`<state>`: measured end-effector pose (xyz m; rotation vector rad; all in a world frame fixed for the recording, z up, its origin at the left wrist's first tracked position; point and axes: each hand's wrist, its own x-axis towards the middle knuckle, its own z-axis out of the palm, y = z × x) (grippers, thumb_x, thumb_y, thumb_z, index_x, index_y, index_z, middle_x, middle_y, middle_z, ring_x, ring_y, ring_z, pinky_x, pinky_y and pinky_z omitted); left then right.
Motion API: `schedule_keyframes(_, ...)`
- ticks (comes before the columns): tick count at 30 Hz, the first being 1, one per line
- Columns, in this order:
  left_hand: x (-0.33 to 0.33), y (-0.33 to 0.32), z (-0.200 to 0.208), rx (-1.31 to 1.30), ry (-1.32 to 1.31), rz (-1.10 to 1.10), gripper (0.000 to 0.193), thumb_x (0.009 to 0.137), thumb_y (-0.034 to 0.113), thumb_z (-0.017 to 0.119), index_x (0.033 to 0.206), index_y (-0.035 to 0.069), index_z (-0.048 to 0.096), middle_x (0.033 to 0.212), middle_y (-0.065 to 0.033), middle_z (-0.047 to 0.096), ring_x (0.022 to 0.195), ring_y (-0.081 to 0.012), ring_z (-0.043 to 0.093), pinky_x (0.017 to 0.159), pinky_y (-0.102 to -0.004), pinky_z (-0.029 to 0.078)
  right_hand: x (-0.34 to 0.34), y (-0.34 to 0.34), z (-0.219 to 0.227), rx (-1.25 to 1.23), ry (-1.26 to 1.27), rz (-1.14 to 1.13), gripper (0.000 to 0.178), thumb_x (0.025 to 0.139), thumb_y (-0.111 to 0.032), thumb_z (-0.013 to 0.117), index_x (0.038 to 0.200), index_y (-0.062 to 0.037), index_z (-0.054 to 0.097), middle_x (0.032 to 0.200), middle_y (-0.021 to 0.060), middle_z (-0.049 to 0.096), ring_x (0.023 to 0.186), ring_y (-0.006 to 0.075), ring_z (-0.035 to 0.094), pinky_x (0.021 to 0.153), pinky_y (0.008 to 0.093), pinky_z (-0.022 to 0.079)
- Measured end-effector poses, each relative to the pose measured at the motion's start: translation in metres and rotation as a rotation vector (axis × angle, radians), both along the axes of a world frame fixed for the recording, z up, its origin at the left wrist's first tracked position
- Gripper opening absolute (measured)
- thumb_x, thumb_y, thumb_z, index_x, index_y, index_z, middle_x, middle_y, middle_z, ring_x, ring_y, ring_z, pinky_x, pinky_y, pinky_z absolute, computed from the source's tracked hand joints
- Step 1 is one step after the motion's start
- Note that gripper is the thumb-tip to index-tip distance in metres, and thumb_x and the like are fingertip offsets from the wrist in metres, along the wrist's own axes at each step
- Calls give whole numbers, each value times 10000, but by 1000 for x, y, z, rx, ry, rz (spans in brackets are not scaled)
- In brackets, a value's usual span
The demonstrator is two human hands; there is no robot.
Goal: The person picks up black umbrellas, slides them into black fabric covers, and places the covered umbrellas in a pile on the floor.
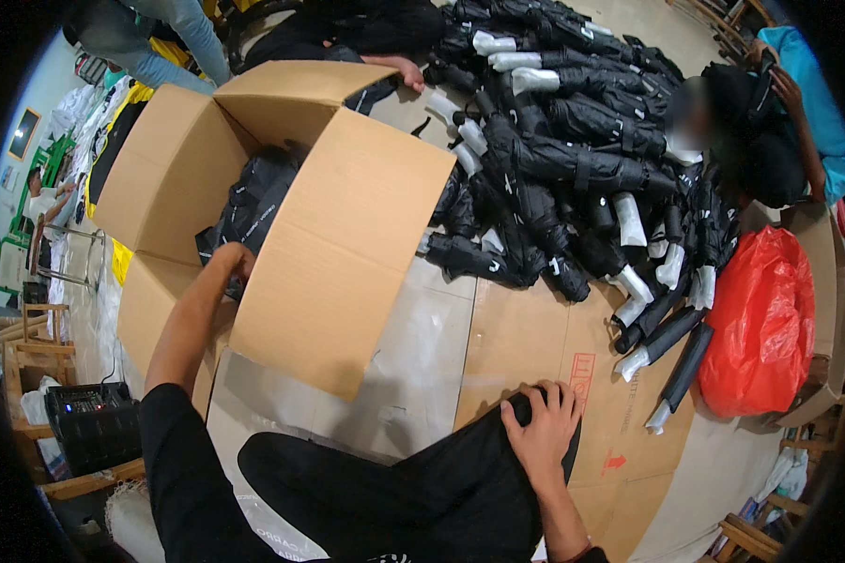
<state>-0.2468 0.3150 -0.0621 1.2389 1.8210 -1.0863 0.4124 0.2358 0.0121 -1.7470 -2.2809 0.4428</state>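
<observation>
My left hand [238,260] reaches into an open cardboard box [333,249], beside black packed items [253,202] with small white print. Its fingers are mostly hidden behind the box's near flap, so I cannot make out whether they grip anything. My right hand [545,427] rests on my black-clad knee [469,460], fingers spread, holding nothing. Beyond the box lies a large pile of what look like folded black umbrellas [582,159], many with ends wrapped in whitish plastic.
Flattened cardboard [526,338] covers the floor before me. At right, a red plastic bag [760,319] sits in another carton [821,310], near a person in blue [821,103]. Another person's hand [408,73] is behind the box. A black speaker [94,422] stands at left.
</observation>
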Motion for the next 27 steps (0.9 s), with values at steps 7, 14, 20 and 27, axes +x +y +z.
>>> schedule_keyframes(7, 97, -30, 154, 1125, -49, -75, 220, 795, 101, 757, 992, 15, 707, 930, -158, 699, 871, -297, 671, 801, -393, 530, -70, 137, -65, 184, 311, 255, 304, 883, -108, 664, 1168, -28, 595, 1202, 179, 603, 802, 363, 678, 672, 421, 541)
schedule_keyframes(14, 262, -128, 271, 1806, -360, 168, 161, 846, 92, 772, 867, -4, 645, 928, -81, 677, 852, -177, 638, 761, -312, 494, -118, 174, -97, 165, -447, 310, 502, 800, -207, 731, 1255, -41, 599, 1263, 152, 586, 933, 257, 693, 706, 361, 565)
schedule_keyframes(20, 367, -218, 209, 1512, -891, 816, 274, 805, 57, 831, 947, 43, 597, 864, -4, 640, 838, -82, 622, 752, -236, 488, -111, 77, -71, -212, -287, 315, 722, 701, -450, 809, 1237, -20, 587, 1130, 162, 648, 1020, 316, 672, 828, 428, 540)
schedule_keyframes(27, 427, -255, 174, 1294, -1733, 1472, 414, 877, -62, 692, 1207, 66, 477, 1089, -143, 671, 965, -159, 667, 862, -305, 556, 17, 19, 52, -1233, 1100, -33, 535, 942, -321, 602, 1383, -22, 543, 1012, 134, 676, 723, 206, 668, 602, 302, 545)
